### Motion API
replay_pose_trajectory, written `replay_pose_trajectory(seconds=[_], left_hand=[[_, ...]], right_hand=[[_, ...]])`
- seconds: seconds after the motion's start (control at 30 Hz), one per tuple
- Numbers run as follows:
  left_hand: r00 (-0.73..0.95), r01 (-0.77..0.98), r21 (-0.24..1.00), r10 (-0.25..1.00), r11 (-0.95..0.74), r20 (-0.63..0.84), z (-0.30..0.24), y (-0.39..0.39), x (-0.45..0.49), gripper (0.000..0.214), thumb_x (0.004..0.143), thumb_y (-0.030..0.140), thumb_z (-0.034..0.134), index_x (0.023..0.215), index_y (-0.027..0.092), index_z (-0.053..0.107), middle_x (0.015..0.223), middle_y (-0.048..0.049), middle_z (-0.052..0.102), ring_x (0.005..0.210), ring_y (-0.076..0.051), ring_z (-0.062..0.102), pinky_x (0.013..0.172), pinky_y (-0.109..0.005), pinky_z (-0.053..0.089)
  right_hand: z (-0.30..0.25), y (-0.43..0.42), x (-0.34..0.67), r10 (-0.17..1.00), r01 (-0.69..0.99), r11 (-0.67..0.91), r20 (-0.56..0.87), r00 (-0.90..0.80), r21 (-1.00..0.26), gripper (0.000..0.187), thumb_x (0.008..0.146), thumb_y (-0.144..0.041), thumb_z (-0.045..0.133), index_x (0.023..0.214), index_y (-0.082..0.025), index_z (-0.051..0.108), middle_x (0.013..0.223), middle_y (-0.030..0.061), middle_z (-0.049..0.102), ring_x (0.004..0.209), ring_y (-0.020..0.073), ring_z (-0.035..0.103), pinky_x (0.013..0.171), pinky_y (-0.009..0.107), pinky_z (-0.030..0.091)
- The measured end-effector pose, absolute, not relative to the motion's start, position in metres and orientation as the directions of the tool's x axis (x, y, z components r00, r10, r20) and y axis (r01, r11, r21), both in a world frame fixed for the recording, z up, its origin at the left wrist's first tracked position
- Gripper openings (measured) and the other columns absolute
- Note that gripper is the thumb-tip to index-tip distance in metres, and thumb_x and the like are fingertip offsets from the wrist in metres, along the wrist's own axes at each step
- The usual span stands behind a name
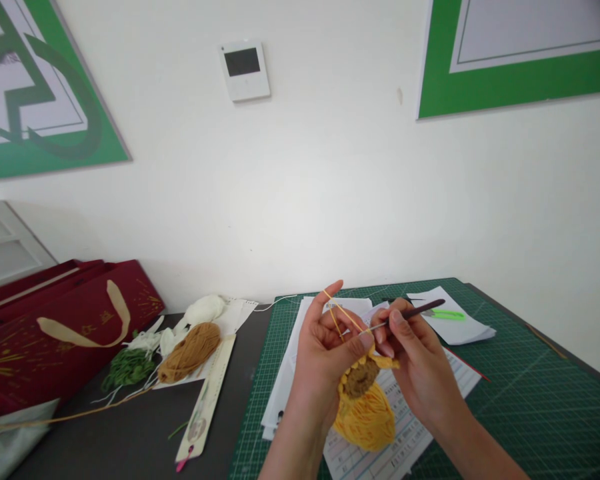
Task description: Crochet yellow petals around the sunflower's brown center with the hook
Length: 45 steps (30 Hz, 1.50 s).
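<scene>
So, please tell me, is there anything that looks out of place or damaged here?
Nothing looks spilled. A brownish mark stands out on the white wall, just left of the green-bordered panel at upper right. On the dark table, a loose green snippet lies beside the ruler, apart from the green yarn, like a stray offcut.

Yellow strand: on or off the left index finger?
On. The yellow strand crosses the raised index finger of the left hand and slants down toward the crochet hook in the right hand.
</scene>
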<state>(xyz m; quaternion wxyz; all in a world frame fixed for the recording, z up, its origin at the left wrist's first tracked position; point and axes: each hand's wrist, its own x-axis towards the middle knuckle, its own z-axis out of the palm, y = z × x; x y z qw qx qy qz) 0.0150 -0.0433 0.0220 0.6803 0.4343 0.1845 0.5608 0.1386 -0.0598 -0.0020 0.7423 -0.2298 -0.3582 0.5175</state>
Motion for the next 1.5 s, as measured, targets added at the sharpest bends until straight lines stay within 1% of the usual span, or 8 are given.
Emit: replay_pose_trajectory(seconds=[0.2, 0.33, 0.5, 0.73, 1.0, 1.17, 1.33, 1.5], left_hand=[[0.351, -0.622, 0.782, 0.909, 0.044, 0.227, 0.023, -0.046, 0.015, 0.089, 0.065, 0.014, 0.092, 0.144, 0.023, 0.051, 0.079, 0.0025, 0.069, 0.069, -0.014, 0.065, 0.072, -0.029, 0.052], [0.425, -0.639, 0.759, 0.880, 0.125, 0.213, 0.022, -0.047, 0.014, 0.093, 0.066, 0.009, 0.089, 0.147, 0.023, 0.047, 0.079, 0.0021, 0.069, 0.068, -0.015, 0.066, 0.073, -0.030, 0.051], [0.485, -0.606, 0.773, 0.858, 0.190, 0.169, 0.024, -0.049, 0.012, 0.092, 0.065, 0.005, 0.087, 0.147, 0.020, 0.048, 0.079, 0.0012, 0.068, 0.067, -0.013, 0.063, 0.066, -0.026, 0.048], [0.546, -0.599, 0.762, 0.822, 0.248, 0.162, 0.027, -0.051, 0.011, 0.089, 0.065, 0.003, 0.085, 0.145, 0.020, 0.052, 0.077, 0.0006, 0.068, 0.063, -0.011, 0.060, 0.061, -0.023, 0.045], [0.574, -0.583, 0.769, 0.803, 0.262, 0.161, 0.026, -0.052, 0.011, 0.087, 0.065, 0.004, 0.083, 0.145, 0.021, 0.054, 0.075, -0.0004, 0.066, 0.058, -0.009, 0.055, 0.054, -0.020, 0.034], [0.587, -0.571, 0.778, 0.793, 0.262, 0.164, 0.026, -0.052, 0.012, 0.085, 0.064, 0.006, 0.083, 0.143, 0.021, 0.055, 0.076, -0.0010, 0.065, 0.059, -0.009, 0.053, 0.052, -0.020, 0.031], [0.609, -0.573, 0.773, 0.772, 0.271, 0.182, 0.024, -0.052, 0.012, 0.083, 0.065, 0.006, 0.082, 0.142, 0.022, 0.056, 0.075, -0.0009, 0.065, 0.058, -0.009, 0.053, 0.051, -0.019, 0.032], [0.607, -0.583, 0.778, 0.763, 0.236, 0.222, 0.022, -0.047, 0.010, 0.076, 0.064, 0.006, 0.084, 0.135, 0.020, 0.062, 0.075, 0.0002, 0.065, 0.061, -0.010, 0.056, 0.054, -0.020, 0.040]], right_hand=[[-0.004, -0.060, 0.140, 0.915, -0.558, 0.402, 0.336, 0.222, -0.726, 0.026, 0.086, -0.045, 0.075, 0.083, -0.022, 0.065, 0.065, -0.0035, 0.058, 0.051, 0.0062, 0.047, 0.051, 0.019, 0.038], [-0.005, -0.060, 0.143, 0.925, -0.575, 0.373, 0.341, 0.169, -0.728, 0.026, 0.089, -0.045, 0.072, 0.082, -0.022, 0.062, 0.062, -0.0046, 0.055, 0.047, 0.0051, 0.043, 0.048, 0.018, 0.034], [-0.004, -0.061, 0.146, 0.919, -0.602, 0.369, 0.375, 0.122, -0.708, 0.024, 0.094, -0.044, 0.065, 0.084, -0.023, 0.060, 0.060, -0.0051, 0.052, 0.045, 0.0062, 0.041, 0.043, 0.018, 0.029], [0.002, -0.065, 0.151, 0.889, -0.577, 0.419, 0.447, 0.103, -0.701, 0.023, 0.096, -0.043, 0.062, 0.085, -0.024, 0.060, 0.060, -0.0057, 0.055, 0.043, 0.0052, 0.042, 0.041, 0.017, 0.031], [0.000, -0.069, 0.153, 0.831, -0.491, 0.532, 0.536, 0.148, -0.690, 0.020, 0.098, -0.043, 0.060, 0.090, -0.025, 0.059, 0.060, -0.0060, 0.055, 0.040, 0.0052, 0.041, 0.037, 0.015, 0.031], [-0.004, -0.069, 0.155, 0.835, -0.463, 0.530, 0.532, 0.140, -0.710, 0.019, 0.100, -0.043, 0.057, 0.092, -0.025, 0.059, 0.061, -0.0062, 0.052, 0.039, 0.0043, 0.039, 0.036, 0.015, 0.031], [-0.002, -0.070, 0.156, 0.849, -0.511, 0.497, 0.516, 0.118, -0.701, 0.018, 0.100, -0.041, 0.056, 0.091, -0.026, 0.059, 0.060, -0.0074, 0.049, 0.038, 0.0035, 0.034, 0.035, 0.013, 0.028], [0.002, -0.068, 0.155, 0.916, -0.584, 0.361, 0.392, 0.079, -0.727, 0.021, 0.098, -0.040, 0.060, 0.085, -0.024, 0.060, 0.057, -0.0078, 0.048, 0.036, 0.0031, 0.032, 0.034, 0.014, 0.025]])
